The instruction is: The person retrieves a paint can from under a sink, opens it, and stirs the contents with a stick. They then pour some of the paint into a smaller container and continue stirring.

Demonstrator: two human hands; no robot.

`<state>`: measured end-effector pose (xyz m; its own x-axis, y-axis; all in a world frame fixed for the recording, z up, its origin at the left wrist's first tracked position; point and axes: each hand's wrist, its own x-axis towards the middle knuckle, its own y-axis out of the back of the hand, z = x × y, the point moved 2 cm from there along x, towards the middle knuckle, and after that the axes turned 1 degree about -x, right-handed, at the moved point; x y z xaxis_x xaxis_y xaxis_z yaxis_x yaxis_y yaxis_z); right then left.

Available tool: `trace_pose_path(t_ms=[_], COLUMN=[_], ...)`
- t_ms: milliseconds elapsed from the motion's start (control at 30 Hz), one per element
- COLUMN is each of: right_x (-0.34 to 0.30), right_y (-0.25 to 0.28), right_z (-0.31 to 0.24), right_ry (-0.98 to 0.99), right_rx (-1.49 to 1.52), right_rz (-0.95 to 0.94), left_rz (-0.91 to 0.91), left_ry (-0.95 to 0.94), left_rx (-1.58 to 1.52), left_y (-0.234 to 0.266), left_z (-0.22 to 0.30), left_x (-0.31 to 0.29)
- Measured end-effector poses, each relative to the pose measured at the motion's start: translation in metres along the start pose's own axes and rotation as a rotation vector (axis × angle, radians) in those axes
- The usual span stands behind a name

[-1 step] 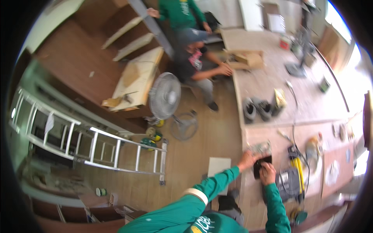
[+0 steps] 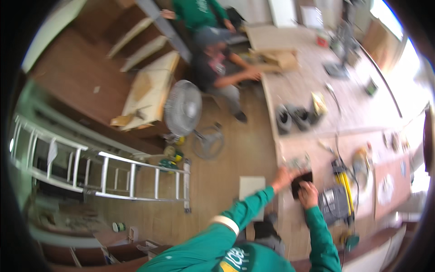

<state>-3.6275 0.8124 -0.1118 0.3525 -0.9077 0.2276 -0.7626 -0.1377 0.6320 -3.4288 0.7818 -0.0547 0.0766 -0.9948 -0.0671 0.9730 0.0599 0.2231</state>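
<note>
The work area is an indoor room with a wood-tone floor (image 2: 222,170) and a long, pale counter (image 2: 292,220) along the right side. The left hand (image 2: 284,176) is at the near section of the counter, fingers extended and partly open, with the fingertips at the upper left edge of a dark piece (image 2: 295,184). The right hand (image 2: 309,194) is at the lower right side of the same piece, fingers curled inward. Blur prevents confirming a firm grip by either hand. The dark piece is located between the two hands, near the left edge of the counter; whether it rests on the surface cannot be determined. A clear packet (image 2: 300,160) lies just beyond it.

To the right of the right hand is a grey-and-black case-like unit (image 2: 333,206) with a yellow bar (image 2: 345,192). A dark cable (image 2: 337,131) runs along the counter nearby. Further out on the counter are a pair of grey shoes (image 2: 284,120), a yellowish packet (image 2: 319,105) and an open cardboard box (image 2: 286,61).

A seated co-worker (image 2: 213,68) is positioned beside that box. On the floor side are a round-caged fan (image 2: 183,108) and, at the left, an aluminium ladder (image 2: 132,179).
</note>
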Motion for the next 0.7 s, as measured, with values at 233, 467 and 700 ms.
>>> trace_pose_path(t_ms=[233, 467, 700], right_x=[0.010, 0.008, 0.036], right_y=[0.004, -0.015, -0.016], right_z=[-0.009, -0.016, -0.019], right_ry=[-0.050, -0.075, -0.002], right_rx=[0.000, -0.132, -0.077], right_rz=[-0.055, -0.102, 0.065], left_rz=[0.046, 0.054, 0.001], left_ry=[0.166, 0.092, 0.093], left_rx=[0.008, -0.167, -0.039], left_y=[0.021, 0.020, 0.022], left_z=[-0.047, -0.049, -0.034], left_x=[0.005, 0.012, 0.016])
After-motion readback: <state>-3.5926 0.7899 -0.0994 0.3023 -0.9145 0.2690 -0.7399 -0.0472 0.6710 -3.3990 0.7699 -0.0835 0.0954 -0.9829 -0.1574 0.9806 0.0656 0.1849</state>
